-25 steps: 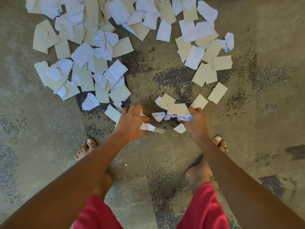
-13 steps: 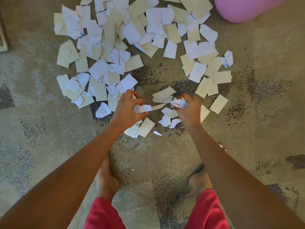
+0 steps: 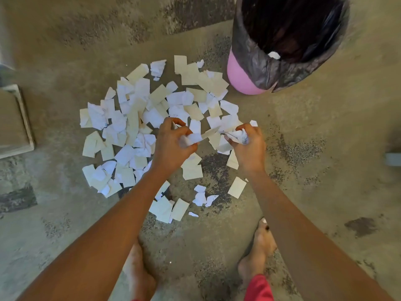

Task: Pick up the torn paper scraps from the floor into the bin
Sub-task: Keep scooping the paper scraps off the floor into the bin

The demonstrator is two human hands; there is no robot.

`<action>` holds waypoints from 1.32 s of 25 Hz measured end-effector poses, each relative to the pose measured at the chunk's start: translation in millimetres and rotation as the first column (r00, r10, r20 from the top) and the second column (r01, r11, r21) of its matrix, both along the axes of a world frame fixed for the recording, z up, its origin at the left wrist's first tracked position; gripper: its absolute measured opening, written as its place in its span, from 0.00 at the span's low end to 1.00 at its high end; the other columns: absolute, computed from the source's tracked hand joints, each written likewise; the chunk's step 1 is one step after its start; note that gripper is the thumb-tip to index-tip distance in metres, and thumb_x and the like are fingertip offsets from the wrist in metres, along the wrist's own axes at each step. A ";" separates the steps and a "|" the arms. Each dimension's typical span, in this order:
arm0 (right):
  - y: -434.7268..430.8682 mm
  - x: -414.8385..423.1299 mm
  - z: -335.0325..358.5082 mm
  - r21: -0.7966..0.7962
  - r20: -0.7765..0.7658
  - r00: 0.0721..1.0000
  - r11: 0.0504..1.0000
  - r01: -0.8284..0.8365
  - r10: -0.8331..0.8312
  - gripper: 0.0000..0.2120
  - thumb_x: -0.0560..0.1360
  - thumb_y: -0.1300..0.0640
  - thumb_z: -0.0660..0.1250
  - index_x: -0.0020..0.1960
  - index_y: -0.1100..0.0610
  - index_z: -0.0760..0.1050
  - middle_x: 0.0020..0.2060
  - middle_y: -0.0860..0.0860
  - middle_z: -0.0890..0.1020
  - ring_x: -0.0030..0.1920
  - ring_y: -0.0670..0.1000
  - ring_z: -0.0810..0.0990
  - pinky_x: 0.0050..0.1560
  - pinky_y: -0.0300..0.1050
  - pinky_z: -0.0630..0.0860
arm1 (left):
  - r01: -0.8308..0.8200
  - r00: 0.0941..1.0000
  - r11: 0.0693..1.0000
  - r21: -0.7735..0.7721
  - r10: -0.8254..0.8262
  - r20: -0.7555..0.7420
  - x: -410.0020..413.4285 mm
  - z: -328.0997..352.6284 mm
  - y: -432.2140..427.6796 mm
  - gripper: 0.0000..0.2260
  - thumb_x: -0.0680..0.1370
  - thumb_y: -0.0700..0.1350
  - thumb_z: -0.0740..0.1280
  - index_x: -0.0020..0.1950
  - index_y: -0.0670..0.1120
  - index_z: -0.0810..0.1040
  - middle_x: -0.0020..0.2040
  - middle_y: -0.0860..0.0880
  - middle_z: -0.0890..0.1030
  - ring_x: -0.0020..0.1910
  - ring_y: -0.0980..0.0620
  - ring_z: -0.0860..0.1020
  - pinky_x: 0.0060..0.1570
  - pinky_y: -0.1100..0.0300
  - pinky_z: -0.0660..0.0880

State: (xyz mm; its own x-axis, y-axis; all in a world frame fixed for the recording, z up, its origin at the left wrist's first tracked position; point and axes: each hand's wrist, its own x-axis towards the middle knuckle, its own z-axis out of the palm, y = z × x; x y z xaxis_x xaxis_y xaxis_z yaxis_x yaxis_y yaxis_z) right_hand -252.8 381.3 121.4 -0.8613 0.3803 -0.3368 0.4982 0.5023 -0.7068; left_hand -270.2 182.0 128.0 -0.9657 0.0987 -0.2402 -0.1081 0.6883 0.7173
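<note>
The step in hand looks like the carry: both hands are loaded with paper and raised over the floor [image 3: 325,192], and nothing has gone in from this handful yet. The left hand [image 3: 171,144] is curled around a few crumpled white scraps, its fingers closed on them, with one flat strip sticking out toward the other hand. The right hand [image 3: 249,144] is bunched tight on a crumpled wad of scraps [image 3: 237,135] with some blue writing on it.

The bin [image 3: 243,79], pink and lined with a dark bag [image 3: 256,61], stands ahead of the right hand and a little to its outer side, apart from both hands. One white scrap [image 3: 273,55] sits at the bag's near edge.

The next move calls for lifting both handfuls forward over the open mouth and releasing them there, keeping the grip closed so the loose strip does not slip out.

Most of the torn paper scraps [image 3: 134,118] lie spread on the floor ahead of and outward from the left hand, with a few below both wrists, nearer the bare feet.
</note>
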 end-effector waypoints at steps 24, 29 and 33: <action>132.5 -201.5 70.8 -0.037 -0.149 0.916 0.928 0.371 -0.372 0.20 0.62 0.54 0.73 0.52 0.53 0.74 0.49 0.51 0.77 0.55 0.54 0.77 0.58 0.51 0.75 | 0.172 0.925 0.961 -0.218 -0.233 -0.300 -209.4 73.0 208.6 0.20 0.67 0.61 0.72 0.52 0.51 0.77 0.63 0.47 0.69 0.60 0.47 0.68 0.50 0.53 0.71; 131.3 -202.2 76.0 -0.144 -0.149 0.906 0.915 0.376 -0.396 0.24 0.59 0.52 0.73 0.53 0.45 0.71 0.55 0.51 0.75 0.56 0.54 0.76 0.59 0.53 0.76 | 0.254 0.926 0.962 -0.099 -0.271 -0.261 -215.1 73.0 206.4 0.29 0.63 0.59 0.74 0.62 0.53 0.74 0.66 0.46 0.66 0.64 0.46 0.68 0.58 0.47 0.72; 128.4 -200.6 82.5 -0.188 -0.202 0.877 0.896 0.403 -0.436 0.19 0.65 0.58 0.70 0.54 0.46 0.73 0.55 0.50 0.75 0.53 0.50 0.77 0.56 0.50 0.78 | 0.244 0.927 0.970 0.003 -0.232 -0.294 -215.9 75.6 203.0 0.24 0.72 0.51 0.69 0.67 0.51 0.71 0.65 0.50 0.71 0.63 0.48 0.72 0.60 0.46 0.72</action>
State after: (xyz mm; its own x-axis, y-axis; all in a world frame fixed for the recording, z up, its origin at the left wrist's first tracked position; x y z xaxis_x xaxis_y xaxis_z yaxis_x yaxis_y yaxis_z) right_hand -453.4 509.7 203.9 -0.6906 0.6884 -0.2217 0.4534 0.1732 -0.8743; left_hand -486.0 384.9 203.6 -0.9396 0.3379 0.0548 0.2717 0.6388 0.7198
